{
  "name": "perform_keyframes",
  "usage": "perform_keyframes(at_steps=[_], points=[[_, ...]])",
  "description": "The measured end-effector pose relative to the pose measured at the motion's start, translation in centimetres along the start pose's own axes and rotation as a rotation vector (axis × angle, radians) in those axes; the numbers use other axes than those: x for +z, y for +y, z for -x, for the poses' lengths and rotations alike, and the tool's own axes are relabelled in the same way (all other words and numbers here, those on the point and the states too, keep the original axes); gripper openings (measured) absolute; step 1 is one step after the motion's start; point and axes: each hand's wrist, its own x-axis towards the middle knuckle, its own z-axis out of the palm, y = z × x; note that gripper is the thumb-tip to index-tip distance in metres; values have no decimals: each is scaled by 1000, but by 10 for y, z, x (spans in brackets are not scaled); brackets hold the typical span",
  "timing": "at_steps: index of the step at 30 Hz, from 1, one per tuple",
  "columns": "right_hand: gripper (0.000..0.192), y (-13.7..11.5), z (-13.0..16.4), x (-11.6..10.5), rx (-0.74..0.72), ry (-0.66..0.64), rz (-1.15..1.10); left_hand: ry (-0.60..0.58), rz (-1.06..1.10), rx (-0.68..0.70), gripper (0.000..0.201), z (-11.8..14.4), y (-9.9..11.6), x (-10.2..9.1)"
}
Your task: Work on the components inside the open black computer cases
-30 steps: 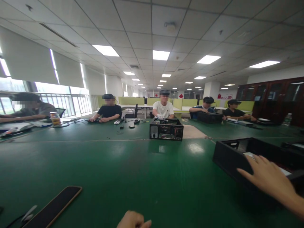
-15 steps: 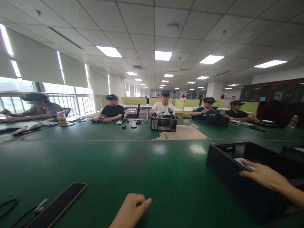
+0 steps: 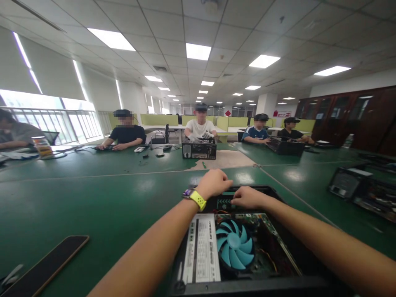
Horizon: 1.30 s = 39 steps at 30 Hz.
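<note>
A black open-topped computer case [image 3: 272, 284] stands before me, showing a power supply [image 3: 201, 247] with a white label and a cooling fan [image 3: 234, 241] with light-blue blades. My left hand [image 3: 215, 182], a watch [image 3: 194, 198] with a yellow-green strap on its wrist, is over the case's far edge with fingers curled. Just right of it, my right hand [image 3: 249, 197] is closed at the inner side of the far wall, fingertips pointing left. What either hand grips is hidden by the knuckles. Part of a circuit board [image 3: 266, 222] shows below the right hand.
A flat dark strip [image 3: 52, 264] lies on the green table [image 3: 123, 210] at left. Another opened computer case [image 3: 349, 185] stands at right. Across the table, a gloved person works at a case [image 3: 199, 149]; other people sit beside, one by a dark case [image 3: 286, 146].
The case that stood at right is now in front of me. Both hands have moved to its far edge, the left from the tabletop, the right from the case's side. My view has turned right.
</note>
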Motion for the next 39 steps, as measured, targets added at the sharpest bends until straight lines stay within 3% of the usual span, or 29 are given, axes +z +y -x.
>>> perform_keyframes(at_steps=[3, 7, 9, 14, 19, 23, 28, 31, 34, 39], points=[[30, 14, -27, 18, 13, -111, 104, -195, -70, 34, 29, -3, 13, 24], [30, 26, -31, 41, 57, -246, 160, -495, -158, 82, 28, -3, 21, 54], [30, 31, -30, 47, 46, -281, 162, -602, -210, 90, 29, -9, 22, 61], [40, 36, -35, 56, 30, -225, 197, -791, -182, 218, 32, -19, 27, 64], [40, 33, -40, 61, 13, -225, 236, -765, -159, 268, 36, -8, 27, 66], [31, 34, -40, 54, -27, -197, 232, -786, -93, 261, 28, -6, 22, 63], [29, 41, -38, 35, -110, -140, 143, -928, 52, 147, 7, -13, 12, 60], [27, 43, -38, 29, -134, -156, 84, -1026, 145, 55, 8, -15, 5, 60], [25, 41, -38, 30, -101, -166, 96, -1054, 223, -1, 15, -15, -1, 60], [32, 27, -38, 36, 40, -103, 236, -960, 186, -7, 27, -14, 1, 59]])
